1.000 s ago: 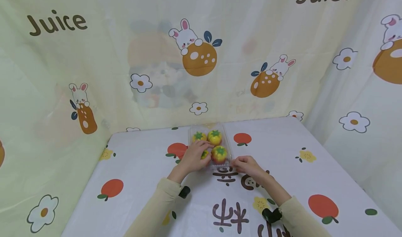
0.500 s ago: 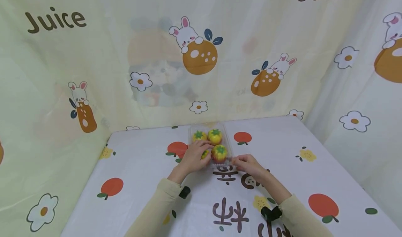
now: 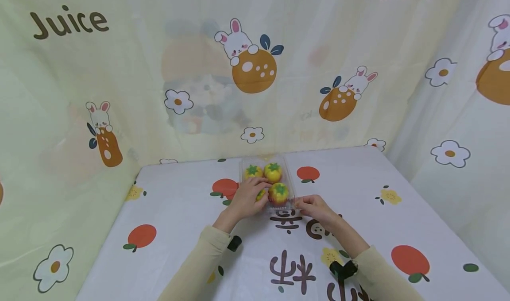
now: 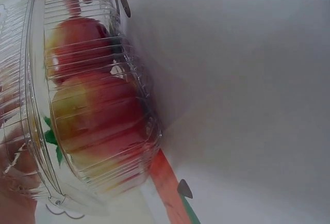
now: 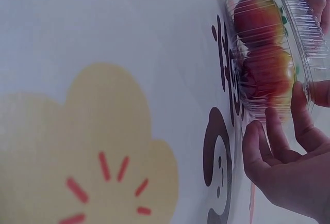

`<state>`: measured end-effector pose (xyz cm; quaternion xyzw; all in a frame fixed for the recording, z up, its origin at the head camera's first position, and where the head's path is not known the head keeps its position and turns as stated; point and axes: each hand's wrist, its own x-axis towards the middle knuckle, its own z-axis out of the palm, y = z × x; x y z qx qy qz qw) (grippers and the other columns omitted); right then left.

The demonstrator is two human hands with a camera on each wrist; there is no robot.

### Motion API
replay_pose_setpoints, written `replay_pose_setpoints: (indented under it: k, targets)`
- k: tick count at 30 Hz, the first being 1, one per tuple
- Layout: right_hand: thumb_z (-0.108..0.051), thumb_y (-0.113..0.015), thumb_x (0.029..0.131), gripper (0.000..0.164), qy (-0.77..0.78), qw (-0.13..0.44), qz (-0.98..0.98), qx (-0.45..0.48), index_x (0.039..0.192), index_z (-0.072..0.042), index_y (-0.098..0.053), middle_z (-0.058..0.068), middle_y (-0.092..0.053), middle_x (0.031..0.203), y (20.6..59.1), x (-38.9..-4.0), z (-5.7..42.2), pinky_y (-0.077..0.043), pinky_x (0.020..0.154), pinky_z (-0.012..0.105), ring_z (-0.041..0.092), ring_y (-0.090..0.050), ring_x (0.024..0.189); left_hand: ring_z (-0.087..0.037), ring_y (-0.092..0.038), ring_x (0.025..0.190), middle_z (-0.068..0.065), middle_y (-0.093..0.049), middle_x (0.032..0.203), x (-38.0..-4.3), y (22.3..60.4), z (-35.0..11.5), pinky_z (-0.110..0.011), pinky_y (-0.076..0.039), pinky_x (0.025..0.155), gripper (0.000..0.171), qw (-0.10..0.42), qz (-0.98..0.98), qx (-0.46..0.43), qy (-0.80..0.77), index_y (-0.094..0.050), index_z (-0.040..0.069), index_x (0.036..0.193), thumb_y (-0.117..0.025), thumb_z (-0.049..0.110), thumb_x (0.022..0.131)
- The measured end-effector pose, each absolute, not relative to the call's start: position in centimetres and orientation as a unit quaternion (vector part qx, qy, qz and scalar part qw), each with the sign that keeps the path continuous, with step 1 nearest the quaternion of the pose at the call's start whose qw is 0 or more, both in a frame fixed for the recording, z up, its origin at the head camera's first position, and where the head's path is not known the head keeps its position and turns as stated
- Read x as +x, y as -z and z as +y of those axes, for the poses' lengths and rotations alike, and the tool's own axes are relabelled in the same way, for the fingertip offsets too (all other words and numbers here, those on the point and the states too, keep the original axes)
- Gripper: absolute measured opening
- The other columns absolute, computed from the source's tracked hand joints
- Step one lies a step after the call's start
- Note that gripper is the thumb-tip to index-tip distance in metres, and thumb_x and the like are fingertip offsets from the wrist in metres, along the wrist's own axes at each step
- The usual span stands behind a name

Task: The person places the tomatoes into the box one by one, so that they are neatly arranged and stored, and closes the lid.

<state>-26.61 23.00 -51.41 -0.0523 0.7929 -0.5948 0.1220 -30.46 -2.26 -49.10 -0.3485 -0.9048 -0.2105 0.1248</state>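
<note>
A clear plastic clamshell box sits on the table with its lid down. Inside are several round yellow-and-red fruits with green leafy tops, of a kind I cannot tell for sure. My left hand rests on the lid with relaxed fingers and covers most of one fruit. At the front right corner my right hand pinches the box's rim. The right wrist view has that hand's thumb and forefinger at the rim, other fingers under it. Ribbed side walls of the box show in the left wrist view.
A white tablecloth printed with fruits, flowers and dark lettering covers the table. Close behind the box hangs a pale curtain with rabbit prints. More curtain encloses the left and right sides.
The head view has tilted down very slightly. Both hands keep their places on the box.
</note>
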Motion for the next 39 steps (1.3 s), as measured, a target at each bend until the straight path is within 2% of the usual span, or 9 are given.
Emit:
replay_pose_setpoints:
  k: [5,10,13,21,26,31,39]
  targets:
    - [-0.013,-0.055,0.097,0.030,0.598,0.122,0.791,-0.048,0.101,0.015,-0.067,0.023,-0.062,0.126,51.2,-26.6,23.1,-0.049,0.097,0.044,0.018,-0.056,0.105,-0.024,-0.050,0.122,-0.004,-0.059,0.132,-30.6,49.1,-2.3,-0.042,-0.040,0.105,0.032,0.128,-0.903,-0.351,0.213,-0.069,0.013,0.121,-0.054,0.023,0.095]
    - [-0.016,-0.057,0.098,0.031,0.604,0.133,0.785,-0.036,0.101,0.013,-0.066,0.015,-0.067,0.107,51.5,-26.6,23.1,-0.052,0.092,0.038,0.017,-0.058,0.095,-0.024,-0.050,0.121,-0.005,-0.059,0.132,-30.4,49.2,-2.3,-0.042,-0.040,0.104,0.032,0.129,-0.902,-0.354,0.214,-0.069,0.013,0.121,-0.053,0.024,0.095]
    - [-0.018,-0.057,0.098,0.032,0.606,0.137,0.783,-0.024,0.098,0.012,-0.066,0.015,-0.069,0.101,51.6,-26.7,23.0,-0.054,0.089,0.034,0.017,-0.061,0.091,-0.024,-0.050,0.122,-0.005,-0.059,0.132,-30.4,49.2,-2.3,-0.042,-0.040,0.105,0.032,0.130,-0.902,-0.352,0.214,-0.069,0.012,0.121,-0.053,0.024,0.095]
    - [-0.022,-0.057,0.098,0.034,0.595,0.157,0.788,-0.012,0.105,0.008,-0.068,0.020,-0.071,0.108,51.1,-26.8,23.2,-0.054,0.087,0.036,0.023,-0.066,0.097,-0.024,-0.050,0.121,-0.005,-0.060,0.131,-30.4,49.1,-2.3,-0.042,-0.040,0.105,0.031,0.133,-0.902,-0.348,0.217,-0.069,0.012,0.120,-0.055,0.023,0.095]
    - [-0.023,-0.058,0.097,0.032,0.576,0.161,0.801,-0.019,0.109,0.005,-0.069,0.018,-0.071,0.110,51.0,-27.4,23.7,-0.055,0.087,0.038,0.026,-0.067,0.101,-0.024,-0.051,0.121,-0.005,-0.061,0.130,-30.3,49.0,-2.3,-0.041,-0.041,0.104,0.030,0.138,-0.902,-0.351,0.210,-0.069,0.011,0.119,-0.056,0.021,0.094]
    - [-0.022,-0.052,0.100,0.037,0.574,0.139,0.807,-0.010,0.119,0.008,-0.063,0.018,-0.068,0.115,50.6,-28.9,23.8,-0.055,0.086,0.039,0.026,-0.067,0.102,-0.025,-0.051,0.120,-0.006,-0.061,0.130,-30.2,48.9,-2.3,-0.042,-0.041,0.103,0.029,0.138,-0.900,-0.355,0.212,-0.069,0.011,0.120,-0.058,0.019,0.094]
    - [-0.023,-0.051,0.102,0.044,0.619,0.117,0.777,0.017,0.129,0.012,-0.051,0.022,-0.066,0.116,50.0,-32.4,23.1,-0.054,0.088,0.040,0.018,-0.067,0.092,-0.024,-0.051,0.120,-0.007,-0.061,0.130,-30.2,48.8,-2.3,-0.041,-0.041,0.104,0.029,0.137,-0.901,-0.351,0.216,-0.069,0.011,0.120,-0.058,0.018,0.095]
